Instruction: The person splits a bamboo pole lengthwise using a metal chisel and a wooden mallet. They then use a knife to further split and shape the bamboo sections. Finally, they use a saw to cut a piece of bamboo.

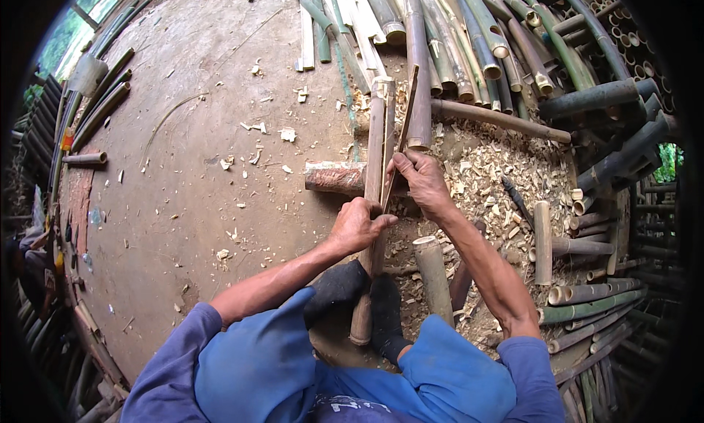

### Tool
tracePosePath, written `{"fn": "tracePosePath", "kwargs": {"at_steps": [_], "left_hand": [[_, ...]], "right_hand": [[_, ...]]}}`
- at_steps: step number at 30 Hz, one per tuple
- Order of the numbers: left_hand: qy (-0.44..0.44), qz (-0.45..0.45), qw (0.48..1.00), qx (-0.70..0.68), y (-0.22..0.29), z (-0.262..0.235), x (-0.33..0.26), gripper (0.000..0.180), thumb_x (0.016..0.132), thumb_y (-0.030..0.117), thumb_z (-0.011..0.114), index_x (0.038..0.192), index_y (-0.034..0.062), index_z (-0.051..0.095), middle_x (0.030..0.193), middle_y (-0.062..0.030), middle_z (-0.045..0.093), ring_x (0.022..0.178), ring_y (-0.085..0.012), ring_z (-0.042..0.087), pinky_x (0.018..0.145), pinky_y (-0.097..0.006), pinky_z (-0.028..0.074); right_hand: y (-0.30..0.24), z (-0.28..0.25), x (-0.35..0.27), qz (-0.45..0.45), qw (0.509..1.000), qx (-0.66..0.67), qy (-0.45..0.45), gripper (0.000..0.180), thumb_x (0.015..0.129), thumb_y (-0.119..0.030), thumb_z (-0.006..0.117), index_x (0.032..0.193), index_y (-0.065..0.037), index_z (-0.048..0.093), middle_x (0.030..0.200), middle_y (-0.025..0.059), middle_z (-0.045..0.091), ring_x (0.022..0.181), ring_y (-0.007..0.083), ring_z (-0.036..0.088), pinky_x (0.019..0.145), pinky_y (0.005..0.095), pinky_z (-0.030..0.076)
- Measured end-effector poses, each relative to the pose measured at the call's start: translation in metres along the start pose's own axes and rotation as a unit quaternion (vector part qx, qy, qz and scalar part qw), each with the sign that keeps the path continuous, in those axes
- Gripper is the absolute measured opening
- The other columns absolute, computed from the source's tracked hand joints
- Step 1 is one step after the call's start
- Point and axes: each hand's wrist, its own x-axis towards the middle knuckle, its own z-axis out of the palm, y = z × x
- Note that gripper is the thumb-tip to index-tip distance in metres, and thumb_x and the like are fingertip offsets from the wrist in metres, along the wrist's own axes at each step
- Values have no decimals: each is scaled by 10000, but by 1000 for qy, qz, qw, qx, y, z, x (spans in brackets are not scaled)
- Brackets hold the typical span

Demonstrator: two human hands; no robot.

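A long brown bamboo pole (376, 133) lies lengthwise in front of me, its near end between my two dark-socked feet. Along its far part runs a lengthwise gap. Across a short reddish-brown log (334, 176) the pole rests at mid-length. My left hand (356, 225) is closed round the pole just nearer than the log, thumb pointing right. In my right hand (423, 179) a thin dark strip (408, 111) is pinched; it slants beside the pole, and its lower end reaches my left thumb. Some of the right fingers are hidden behind the hand.
Pale wood chips (484, 181) cover the ground at right, with a dark knife-like tool (518, 201) among them. Short bamboo pieces (434, 276) stand or lie near my right leg. Many bamboo poles (440, 41) are laid out at the far right. More poles (110, 104) lean at the left.
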Motion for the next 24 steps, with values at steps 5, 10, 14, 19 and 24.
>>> {"fn": "tracePosePath", "kwargs": {"at_steps": [5,10,14,19,24], "left_hand": [[16,60,998,8,10,0,-21,313,933,278,769,893,-31,735,691,-215,660,603,-236,647,624,-441,514],[22,122,992,-38,24,-5,-39,317,903,244,782,800,-33,668,692,-257,593,619,-412,626,600,-487,475],[11,111,993,-43,21,-5,-30,334,908,249,779,778,-33,657,684,-254,594,616,-400,630,603,-495,465],[57,130,989,40,-9,2,31,306,961,294,726,957,-9,767,693,-181,691,630,-204,697,650,-412,563],[24,39,998,-39,18,-50,100,305,946,296,770,939,-8,778,723,-76,745,620,-139,669,611,-357,548]], "right_hand": [[-26,7,-29,-15,998,-64,6,474,1059,-446,590,839,-35,672,723,7,651,659,70,574,606,276,469],[-36,2,-50,-46,994,-97,-10,430,1064,-425,566,905,-35,655,744,22,666,675,107,669,639,274,553],[-40,0,-46,-18,999,-44,0,387,1068,-393,576,919,-47,665,757,27,673,683,125,671,666,301,566],[-15,-23,29,112,992,-33,-45,361,1050,-369,614,1156,-35,699,969,90,738,838,146,672,750,323,545],[-50,-20,84,10,995,-99,-6,633,1014,-435,661,1466,-19,509,1197,171,688,1009,222,655,796,380,555]]}}
